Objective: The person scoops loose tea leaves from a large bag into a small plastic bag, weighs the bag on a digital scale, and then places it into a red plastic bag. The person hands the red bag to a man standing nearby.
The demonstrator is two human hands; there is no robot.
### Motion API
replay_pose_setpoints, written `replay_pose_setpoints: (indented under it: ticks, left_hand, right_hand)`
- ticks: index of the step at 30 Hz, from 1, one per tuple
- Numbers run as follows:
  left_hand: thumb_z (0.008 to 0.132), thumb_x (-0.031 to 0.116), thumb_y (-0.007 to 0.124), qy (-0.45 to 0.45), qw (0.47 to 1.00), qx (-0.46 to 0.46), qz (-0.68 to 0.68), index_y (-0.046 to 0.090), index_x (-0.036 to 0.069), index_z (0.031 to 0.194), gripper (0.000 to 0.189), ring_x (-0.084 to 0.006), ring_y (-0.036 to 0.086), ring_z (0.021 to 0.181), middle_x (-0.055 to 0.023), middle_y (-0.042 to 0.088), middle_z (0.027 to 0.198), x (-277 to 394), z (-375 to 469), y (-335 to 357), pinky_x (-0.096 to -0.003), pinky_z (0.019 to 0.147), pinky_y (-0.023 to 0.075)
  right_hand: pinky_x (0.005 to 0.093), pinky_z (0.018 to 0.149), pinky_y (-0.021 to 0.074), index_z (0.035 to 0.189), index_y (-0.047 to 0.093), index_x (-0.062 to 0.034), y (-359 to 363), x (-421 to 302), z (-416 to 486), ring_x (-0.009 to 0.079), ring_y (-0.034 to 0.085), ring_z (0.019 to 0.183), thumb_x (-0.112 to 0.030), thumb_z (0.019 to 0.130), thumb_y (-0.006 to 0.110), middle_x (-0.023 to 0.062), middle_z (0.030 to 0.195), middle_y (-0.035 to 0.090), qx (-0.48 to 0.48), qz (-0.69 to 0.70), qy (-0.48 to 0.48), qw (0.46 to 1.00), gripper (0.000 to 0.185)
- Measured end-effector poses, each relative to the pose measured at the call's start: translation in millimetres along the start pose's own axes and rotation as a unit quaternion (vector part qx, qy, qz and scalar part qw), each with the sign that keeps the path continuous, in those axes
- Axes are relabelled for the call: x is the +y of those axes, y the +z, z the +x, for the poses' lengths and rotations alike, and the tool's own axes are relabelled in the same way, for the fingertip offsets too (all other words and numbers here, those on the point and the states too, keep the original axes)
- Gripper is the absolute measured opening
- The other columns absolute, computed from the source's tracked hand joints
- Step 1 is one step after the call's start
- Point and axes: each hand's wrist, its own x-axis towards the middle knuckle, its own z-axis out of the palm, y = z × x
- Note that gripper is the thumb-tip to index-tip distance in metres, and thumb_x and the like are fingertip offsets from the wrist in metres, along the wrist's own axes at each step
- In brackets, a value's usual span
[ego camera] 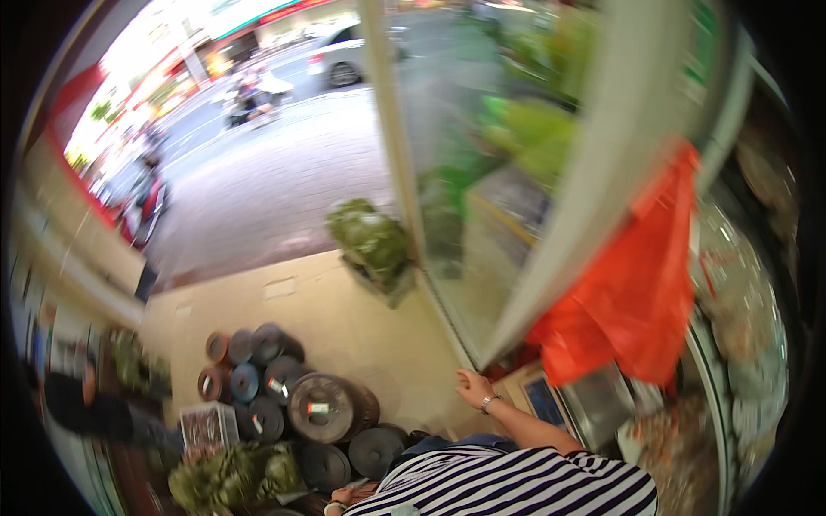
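My right hand, with a metal bracelet or watch at the wrist, hangs over the tan floor near the foot of the glass partition. Its fingers are loosely curled, and no held thing shows. Low in the picture, my left hand is partly hidden by my striped shirt; what it touches cannot be told. Beside it stand dark round lidded pots. A larger brown lidded pot bears a label. Green leafy bundles lie left of my left hand, below a clear plastic box with dark contents.
A red plastic bag hangs right of the glass partition. Another green bundle stands at the doorway. A person in dark clothes is at the left. Outside are a scooter rider and a silver car.
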Motion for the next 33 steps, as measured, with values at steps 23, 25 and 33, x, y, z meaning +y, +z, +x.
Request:
replay_pose_setpoints:
  ticks: [23, 25, 33]
  left_hand:
    - [0.090, 0.024, 0.063, 0.209, 0.972, -0.071, 0.083, 0.066, 0.003, 0.099, 0.023, -0.0178, 0.060, 0.053, -0.0057, 0.063, 0.071, -146, -128, 134, -0.0290, 0.044, 0.0448]
    - [0.092, 0.027, 0.059, 0.179, 0.983, 0.007, 0.046, 0.060, 0.004, 0.106, 0.027, -0.0268, 0.065, 0.060, -0.0146, 0.066, 0.079, -187, -121, 113, -0.0389, 0.048, 0.0511]
    - [0.092, 0.027, 0.059, 0.094, 0.992, 0.064, -0.053, 0.058, 0.007, 0.110, 0.027, -0.0288, 0.067, 0.068, -0.0140, 0.068, 0.084, -316, -133, 83, -0.0438, 0.055, 0.0537]
  right_hand:
    - [0.0457, 0.093, 0.0408, 0.110, 0.063, -0.0015, -333, -202, -156, 0.0293, 0.054, 0.109, -0.013, 0.078, 0.055, 0.0152, 0.117, 0.061, 0.308, -0.591, -0.400, 0.629, 0.035]
    - [0.0430, 0.088, 0.0445, 0.106, 0.064, -0.0017, -344, -203, -159, 0.0291, 0.057, 0.102, -0.009, 0.075, 0.056, 0.0135, 0.111, 0.063, 0.307, -0.567, -0.398, 0.653, 0.032]
    - [0.0359, 0.066, 0.0504, 0.080, 0.058, -0.0018, -358, -218, -188, 0.0284, 0.061, 0.079, -0.004, 0.065, 0.070, 0.0113, 0.086, 0.064, 0.375, -0.319, -0.476, 0.729, 0.020]
